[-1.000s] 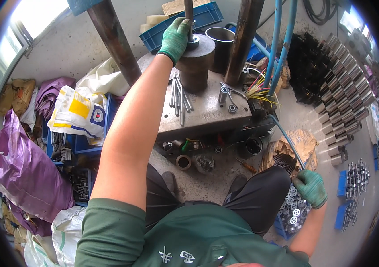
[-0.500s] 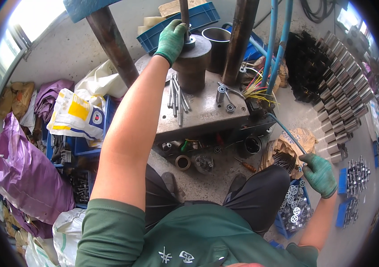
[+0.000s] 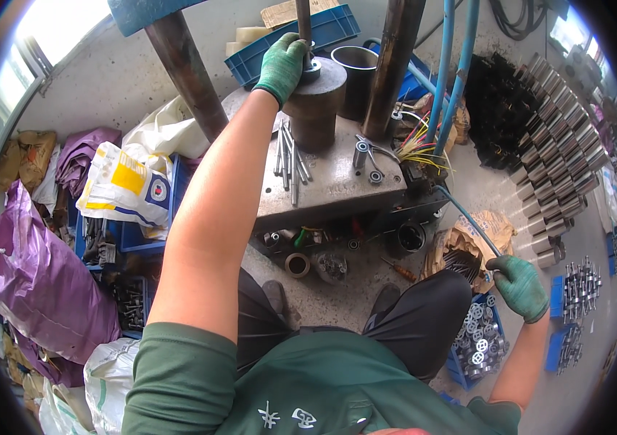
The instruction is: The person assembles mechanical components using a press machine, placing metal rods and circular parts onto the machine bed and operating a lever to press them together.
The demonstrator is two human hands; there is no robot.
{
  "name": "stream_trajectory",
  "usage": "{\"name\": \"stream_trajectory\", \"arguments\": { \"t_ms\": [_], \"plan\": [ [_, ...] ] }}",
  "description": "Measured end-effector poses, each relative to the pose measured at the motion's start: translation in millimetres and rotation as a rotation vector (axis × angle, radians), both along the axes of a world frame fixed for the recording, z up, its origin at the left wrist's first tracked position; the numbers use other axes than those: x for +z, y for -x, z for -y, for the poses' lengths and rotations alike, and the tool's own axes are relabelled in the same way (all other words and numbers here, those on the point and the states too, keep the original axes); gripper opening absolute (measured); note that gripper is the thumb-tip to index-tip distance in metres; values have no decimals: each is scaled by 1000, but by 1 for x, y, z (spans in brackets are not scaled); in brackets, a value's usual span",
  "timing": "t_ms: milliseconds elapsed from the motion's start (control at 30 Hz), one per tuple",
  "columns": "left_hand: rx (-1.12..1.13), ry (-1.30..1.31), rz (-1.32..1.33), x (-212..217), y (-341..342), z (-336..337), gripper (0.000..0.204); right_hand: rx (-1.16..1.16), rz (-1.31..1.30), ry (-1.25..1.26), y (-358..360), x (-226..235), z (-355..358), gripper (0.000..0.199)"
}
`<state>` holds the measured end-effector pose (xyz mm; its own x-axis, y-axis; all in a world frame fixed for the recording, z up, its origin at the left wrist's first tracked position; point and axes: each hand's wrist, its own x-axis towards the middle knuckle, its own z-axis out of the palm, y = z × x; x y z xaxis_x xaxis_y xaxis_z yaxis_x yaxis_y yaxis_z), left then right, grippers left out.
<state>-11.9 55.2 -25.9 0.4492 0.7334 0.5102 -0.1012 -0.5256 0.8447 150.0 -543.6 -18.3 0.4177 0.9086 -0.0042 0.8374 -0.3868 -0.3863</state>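
My left hand [image 3: 282,69], in a green glove, is closed around the lower end of an upright steel rod [image 3: 304,20]. Just beneath it a small metal ring [image 3: 311,70] rests on a thick steel cylinder [image 3: 317,101], which stands on the press table [image 3: 337,190]. The fingertips are partly hidden behind the glove. Off to the right, my gloved right hand [image 3: 520,288] grips the end of a long blue lever [image 3: 471,222]. Several thin steel pins [image 3: 292,163] lie before the cylinder, and a linked metal part with ring ends [image 3: 366,154] lies to their right.
Thick steel columns [image 3: 187,76] flank the cylinder. A dark pot [image 3: 354,59] and blue crate [image 3: 250,67] stand behind. Beside my right hand is a blue bin of metal wheels [image 3: 481,335]; shiny tubes [image 3: 556,145] are stacked farther right. A purple sack [image 3: 36,283] fills the left.
The lever's end and my right hand have dropped very slightly. My left hand keeps its place at the rod, and the whole view has shifted a little.
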Motion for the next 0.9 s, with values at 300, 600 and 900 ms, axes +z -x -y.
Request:
{"name": "stream_trajectory", "arguments": {
  "t_ms": [300,600,900],
  "plan": [
    [-21,28,18,2,4,3,35,-20,-22,3,-10,4,-3,27],
    [-3,9,-16,3,1,12,37,-170,599,-610,-86,67,-110,31],
    [-101,49,70,11,9,25,30,-310,613,-438,-149,100,-183,32]
  ]
}}
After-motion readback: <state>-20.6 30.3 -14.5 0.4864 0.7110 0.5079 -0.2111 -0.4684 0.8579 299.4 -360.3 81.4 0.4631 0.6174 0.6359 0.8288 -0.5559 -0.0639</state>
